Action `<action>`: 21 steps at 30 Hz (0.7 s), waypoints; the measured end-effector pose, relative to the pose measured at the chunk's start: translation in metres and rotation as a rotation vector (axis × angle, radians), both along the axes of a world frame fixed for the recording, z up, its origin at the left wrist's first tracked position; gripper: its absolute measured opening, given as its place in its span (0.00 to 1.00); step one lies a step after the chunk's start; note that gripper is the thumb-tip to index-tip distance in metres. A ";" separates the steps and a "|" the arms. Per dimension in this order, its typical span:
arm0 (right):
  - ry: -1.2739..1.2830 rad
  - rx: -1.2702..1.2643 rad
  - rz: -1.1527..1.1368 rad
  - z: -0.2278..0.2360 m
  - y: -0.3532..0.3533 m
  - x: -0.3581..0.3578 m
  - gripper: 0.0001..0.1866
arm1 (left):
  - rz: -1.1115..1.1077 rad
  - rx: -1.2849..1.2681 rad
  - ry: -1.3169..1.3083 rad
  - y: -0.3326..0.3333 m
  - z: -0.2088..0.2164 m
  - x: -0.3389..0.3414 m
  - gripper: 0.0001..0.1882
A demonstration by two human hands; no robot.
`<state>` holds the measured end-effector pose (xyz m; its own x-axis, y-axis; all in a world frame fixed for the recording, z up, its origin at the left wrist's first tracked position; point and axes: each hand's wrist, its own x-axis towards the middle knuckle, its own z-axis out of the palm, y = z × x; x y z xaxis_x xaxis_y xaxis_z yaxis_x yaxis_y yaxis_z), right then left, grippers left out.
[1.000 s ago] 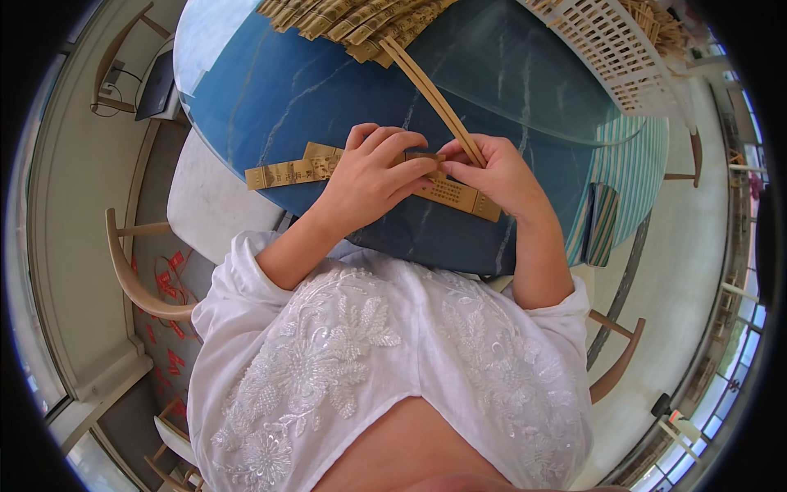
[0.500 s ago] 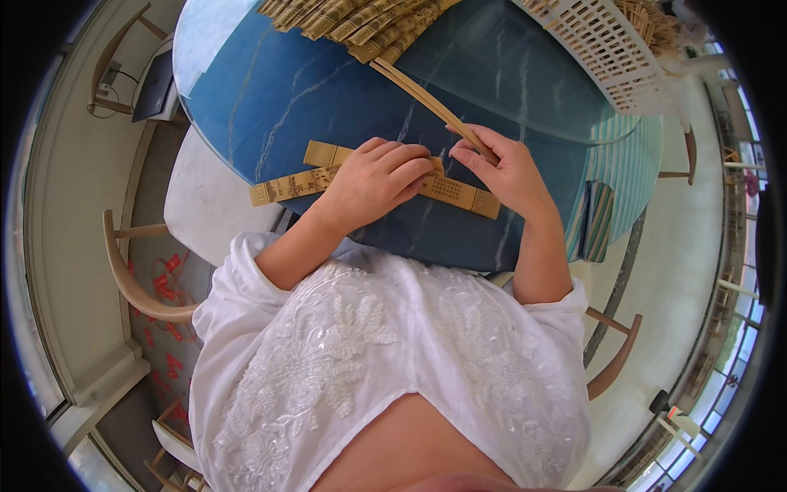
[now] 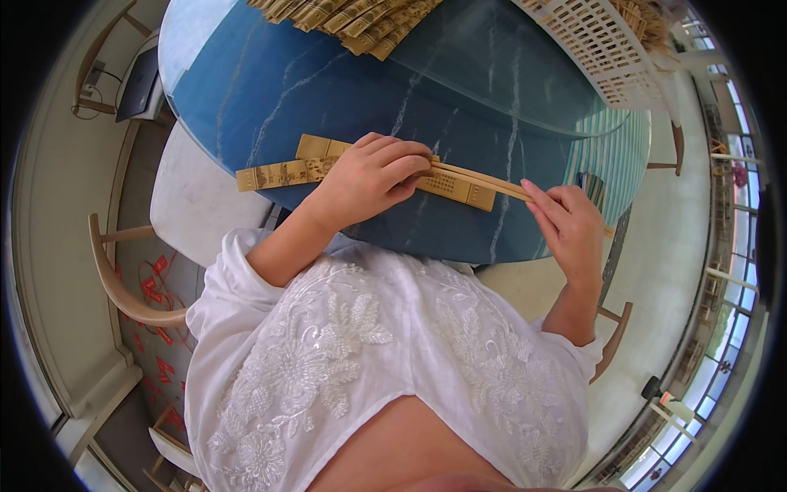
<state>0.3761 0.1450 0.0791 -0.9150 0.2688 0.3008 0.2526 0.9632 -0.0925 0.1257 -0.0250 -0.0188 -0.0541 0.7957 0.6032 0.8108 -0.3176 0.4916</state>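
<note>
A pair of light wooden chopsticks (image 3: 482, 182) slants across the near part of the table. My right hand (image 3: 569, 231) pinches their right end between thumb and fingers. Their left end meets my left hand (image 3: 373, 174), which is closed around a printed gold paper sleeve (image 3: 283, 175). The sleeve's end sticks out to the left of that hand; whether the chopstick tips are inside it is hidden by my fingers. Beneath lies a second gold paper sleeve (image 3: 459, 191), crossing at an angle on the table.
A fanned pile of similar gold sleeves (image 3: 352, 20) is at the far side of the blue marbled table (image 3: 328, 102). At the far right stands a white perforated basket (image 3: 594, 45), with loose sticks beside it. A striped object (image 3: 590, 187) lies near the right edge.
My right hand has swung right and nearer, turning the chopsticks from pointing away to lying sideways, with their left end now at my left hand. My left hand stays on the sleeve.
</note>
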 end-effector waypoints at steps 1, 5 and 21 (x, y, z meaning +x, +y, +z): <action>0.004 0.021 0.012 0.000 0.000 0.000 0.17 | -0.007 -0.003 -0.011 -0.001 0.001 0.000 0.14; 0.013 0.096 0.058 0.004 0.000 -0.001 0.20 | -0.050 -0.044 -0.107 -0.002 0.001 -0.001 0.14; 0.001 0.150 0.137 0.011 0.003 -0.002 0.23 | -0.150 -0.119 -0.270 -0.002 -0.001 0.000 0.07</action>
